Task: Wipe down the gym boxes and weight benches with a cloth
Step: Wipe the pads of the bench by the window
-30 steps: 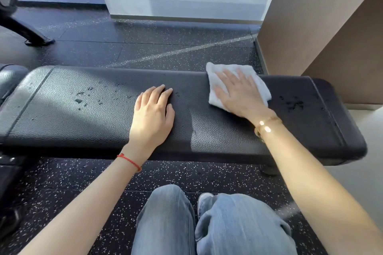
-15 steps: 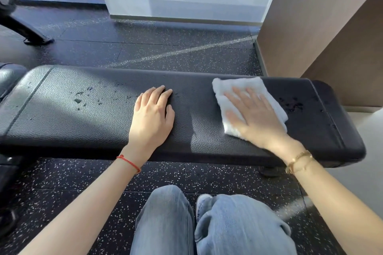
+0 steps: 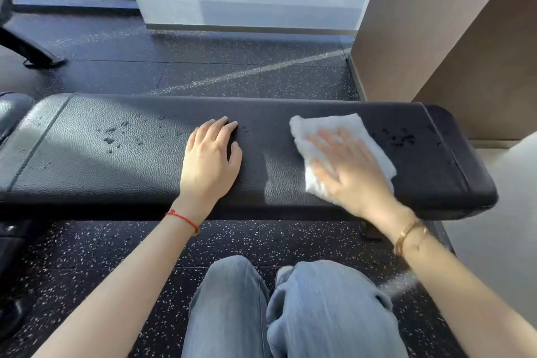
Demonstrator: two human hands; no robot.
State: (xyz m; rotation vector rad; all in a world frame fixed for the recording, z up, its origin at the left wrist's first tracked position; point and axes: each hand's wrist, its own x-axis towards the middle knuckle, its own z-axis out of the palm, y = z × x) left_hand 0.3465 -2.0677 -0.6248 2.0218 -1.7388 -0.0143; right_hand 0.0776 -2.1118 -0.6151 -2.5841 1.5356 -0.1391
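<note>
Black padded bench (image 3: 116, 166) lying crosswise on a dark speckled floor (image 3: 203, 67).

The bench top is grained black upholstery with a stitched seam near each end. A white cloth (image 3: 343, 128) lies flat on it toward 3 o'clock, pressed under the flat right hand (image 3: 348, 171), which is blurred. The left hand (image 3: 209, 160) rests palm down near the centre, fingers together, well apart from the cloth. Water droplets (image 3: 116, 136) sit on the surface toward 9 o'clock; a second patch of droplets (image 3: 398, 138) lies just beyond the cloth, toward the 3 o'clock end.
</note>
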